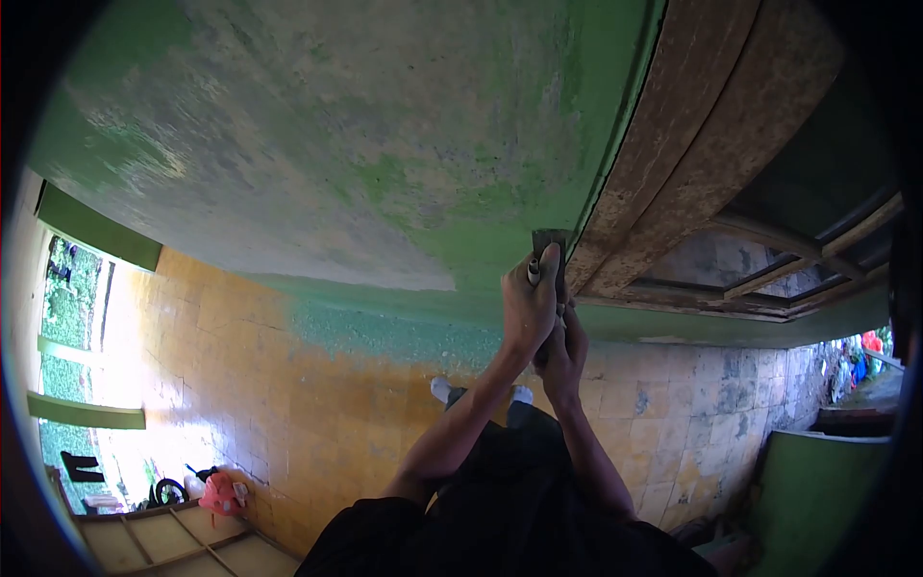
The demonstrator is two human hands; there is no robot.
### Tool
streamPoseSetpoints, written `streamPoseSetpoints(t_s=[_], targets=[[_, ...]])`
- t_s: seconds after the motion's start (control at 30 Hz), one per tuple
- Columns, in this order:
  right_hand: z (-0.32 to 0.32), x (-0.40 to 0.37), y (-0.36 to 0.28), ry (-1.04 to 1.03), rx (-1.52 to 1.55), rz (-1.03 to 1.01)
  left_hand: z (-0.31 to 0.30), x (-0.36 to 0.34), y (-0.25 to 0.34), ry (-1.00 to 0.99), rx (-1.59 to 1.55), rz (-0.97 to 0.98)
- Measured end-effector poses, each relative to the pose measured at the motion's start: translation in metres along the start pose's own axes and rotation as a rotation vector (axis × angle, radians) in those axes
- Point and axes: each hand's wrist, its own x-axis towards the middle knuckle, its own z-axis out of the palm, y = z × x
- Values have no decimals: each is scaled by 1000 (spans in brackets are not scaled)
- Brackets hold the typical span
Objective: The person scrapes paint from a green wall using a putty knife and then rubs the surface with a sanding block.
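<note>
A paint scraper [549, 236] with a broad flat blade meets the green wall [519, 192] right beside the wooden window frame [663, 183]. My left hand [528, 300] is closed high on the scraper, its thumb laid along the tool near the blade. A small white stick, like a cigarette [534, 273], shows between the fingers of that hand. Lower down, my right hand [567, 352] is wrapped round the handle, which it mostly hides. Grey patches of bare plaster [317, 125] spread over the wall to the left, with green paint left between them.
Pale green flakes [385, 332] lie on the yellow tiled floor [317, 385] along the wall's foot. My feet [440, 388] stand close to them. Glass panes [711, 255] sit in the frame at right. A pink object [221, 494] is at lower left, a green block [817, 490] at lower right.
</note>
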Motion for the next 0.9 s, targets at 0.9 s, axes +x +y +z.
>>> streamPoseSetpoints(t_s=[0.9], targets=[[-1,27,-11,-54,20,-58,7,18,18,41,-18,96]])
